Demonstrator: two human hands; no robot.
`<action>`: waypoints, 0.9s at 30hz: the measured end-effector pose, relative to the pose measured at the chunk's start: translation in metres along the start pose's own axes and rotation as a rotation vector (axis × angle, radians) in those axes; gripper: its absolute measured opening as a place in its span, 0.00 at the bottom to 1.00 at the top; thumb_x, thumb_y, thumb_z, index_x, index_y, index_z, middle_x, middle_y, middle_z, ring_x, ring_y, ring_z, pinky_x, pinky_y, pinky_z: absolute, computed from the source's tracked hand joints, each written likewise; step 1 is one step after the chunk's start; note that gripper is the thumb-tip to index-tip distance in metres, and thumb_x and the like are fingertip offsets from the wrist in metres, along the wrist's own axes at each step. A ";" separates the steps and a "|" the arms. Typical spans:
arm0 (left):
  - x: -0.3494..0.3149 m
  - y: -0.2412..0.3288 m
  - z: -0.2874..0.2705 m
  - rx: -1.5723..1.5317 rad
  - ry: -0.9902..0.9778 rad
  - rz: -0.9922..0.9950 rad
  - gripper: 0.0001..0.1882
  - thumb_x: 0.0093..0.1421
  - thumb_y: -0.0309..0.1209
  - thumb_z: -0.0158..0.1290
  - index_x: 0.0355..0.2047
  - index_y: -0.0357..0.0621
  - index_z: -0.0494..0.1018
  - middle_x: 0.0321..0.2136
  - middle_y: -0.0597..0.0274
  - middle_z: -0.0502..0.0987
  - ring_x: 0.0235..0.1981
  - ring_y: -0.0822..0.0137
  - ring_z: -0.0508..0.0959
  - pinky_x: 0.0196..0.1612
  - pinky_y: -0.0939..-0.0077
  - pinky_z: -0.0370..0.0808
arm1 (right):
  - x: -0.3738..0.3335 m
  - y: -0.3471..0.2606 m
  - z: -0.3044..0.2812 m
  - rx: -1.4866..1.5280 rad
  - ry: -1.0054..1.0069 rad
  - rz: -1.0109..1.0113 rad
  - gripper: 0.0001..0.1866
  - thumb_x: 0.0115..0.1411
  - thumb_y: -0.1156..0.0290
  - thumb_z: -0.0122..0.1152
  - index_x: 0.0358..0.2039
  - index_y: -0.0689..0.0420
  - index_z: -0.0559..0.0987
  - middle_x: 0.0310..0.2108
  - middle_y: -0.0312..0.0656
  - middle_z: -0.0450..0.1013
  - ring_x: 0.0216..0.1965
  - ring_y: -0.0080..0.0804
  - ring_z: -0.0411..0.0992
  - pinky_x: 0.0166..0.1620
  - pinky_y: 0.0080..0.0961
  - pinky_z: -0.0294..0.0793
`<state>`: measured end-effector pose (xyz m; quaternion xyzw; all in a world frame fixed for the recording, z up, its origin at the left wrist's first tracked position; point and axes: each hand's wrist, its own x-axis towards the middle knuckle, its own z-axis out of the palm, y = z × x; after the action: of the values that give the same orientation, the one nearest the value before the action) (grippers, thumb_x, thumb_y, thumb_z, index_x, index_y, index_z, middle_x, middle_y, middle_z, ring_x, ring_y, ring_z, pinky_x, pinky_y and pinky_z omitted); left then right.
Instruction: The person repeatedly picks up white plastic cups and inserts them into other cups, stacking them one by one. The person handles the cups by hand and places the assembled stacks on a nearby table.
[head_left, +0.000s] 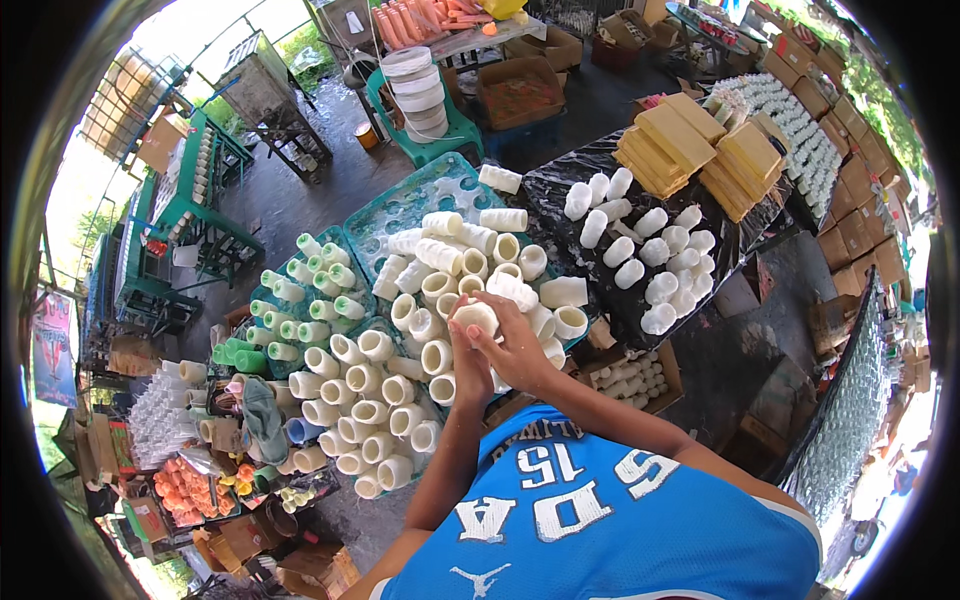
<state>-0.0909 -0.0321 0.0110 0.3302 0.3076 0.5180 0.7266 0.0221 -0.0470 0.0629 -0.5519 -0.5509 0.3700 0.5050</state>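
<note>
Both hands are closed around a short white wax cylinder (477,318), its round pale end facing up. My left hand (468,362) grips it from the left and below. My right hand (515,345) wraps its right side, with the fingers over the far edge. Under and around the hands, many hollow cream-white wax cylinders (437,357) are heaped, some upright with open mouths and some on their sides. They sit on a teal plastic table (365,225) with a pierced top. White ribbed cylinders (440,255) lie just beyond my hands.
Lumpy white candles (655,250) stand on a black-covered table (560,165) at the right, near stacked yellowish slabs (680,135). Pale green candles (320,310) fill the left side. A green chair (435,145) holds white spools (412,85). Cardboard boxes (650,380) sit low on the right.
</note>
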 end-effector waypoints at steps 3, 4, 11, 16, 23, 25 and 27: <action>-0.005 0.000 0.004 0.172 0.040 -0.077 0.37 0.78 0.61 0.26 0.80 0.61 0.44 0.73 0.55 0.58 0.72 0.57 0.63 0.66 0.55 0.73 | -0.004 0.016 0.009 0.098 0.088 0.143 0.24 0.78 0.61 0.49 0.67 0.62 0.69 0.62 0.52 0.68 0.62 0.41 0.69 0.62 0.33 0.71; -0.008 0.014 0.022 0.097 0.073 -0.107 0.36 0.80 0.57 0.28 0.80 0.57 0.44 0.72 0.55 0.61 0.72 0.59 0.63 0.74 0.61 0.61 | -0.002 0.020 0.008 0.015 0.090 0.104 0.24 0.80 0.59 0.44 0.67 0.62 0.69 0.62 0.50 0.68 0.63 0.39 0.68 0.64 0.34 0.69; -0.006 0.027 0.015 0.290 0.109 -0.045 0.35 0.80 0.57 0.29 0.79 0.54 0.51 0.71 0.55 0.66 0.67 0.61 0.71 0.62 0.63 0.77 | -0.005 0.009 0.016 0.581 0.086 0.199 0.23 0.83 0.63 0.36 0.69 0.61 0.65 0.66 0.48 0.67 0.65 0.34 0.67 0.69 0.30 0.66; -0.008 0.021 0.016 0.270 0.245 -0.007 0.33 0.79 0.57 0.33 0.70 0.48 0.67 0.61 0.60 0.77 0.57 0.67 0.79 0.50 0.70 0.83 | -0.011 0.013 0.016 0.469 0.135 0.172 0.23 0.82 0.61 0.39 0.67 0.61 0.72 0.63 0.46 0.71 0.63 0.33 0.70 0.67 0.30 0.68; 0.000 0.002 -0.005 0.037 0.363 -0.042 0.30 0.81 0.50 0.33 0.62 0.41 0.74 0.55 0.55 0.81 0.55 0.57 0.83 0.51 0.54 0.84 | -0.013 0.021 0.016 0.092 0.233 0.049 0.22 0.80 0.60 0.45 0.55 0.64 0.81 0.56 0.50 0.79 0.56 0.40 0.77 0.61 0.33 0.73; 0.005 -0.005 -0.016 -0.049 0.376 -0.056 0.26 0.80 0.47 0.36 0.61 0.41 0.74 0.55 0.54 0.81 0.55 0.55 0.83 0.51 0.53 0.85 | -0.012 0.032 0.017 0.068 0.264 0.049 0.22 0.80 0.60 0.47 0.54 0.64 0.82 0.53 0.50 0.81 0.51 0.40 0.80 0.57 0.33 0.76; 0.006 -0.017 -0.029 -0.121 0.335 -0.030 0.23 0.79 0.44 0.40 0.60 0.42 0.73 0.56 0.54 0.80 0.55 0.54 0.83 0.51 0.53 0.85 | -0.012 0.019 0.013 0.026 0.255 0.092 0.20 0.79 0.60 0.49 0.51 0.61 0.84 0.46 0.53 0.82 0.46 0.46 0.81 0.51 0.36 0.78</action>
<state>-0.1030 -0.0258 -0.0209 0.1902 0.3974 0.5724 0.6916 0.0131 -0.0542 0.0399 -0.6125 -0.4513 0.3269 0.5606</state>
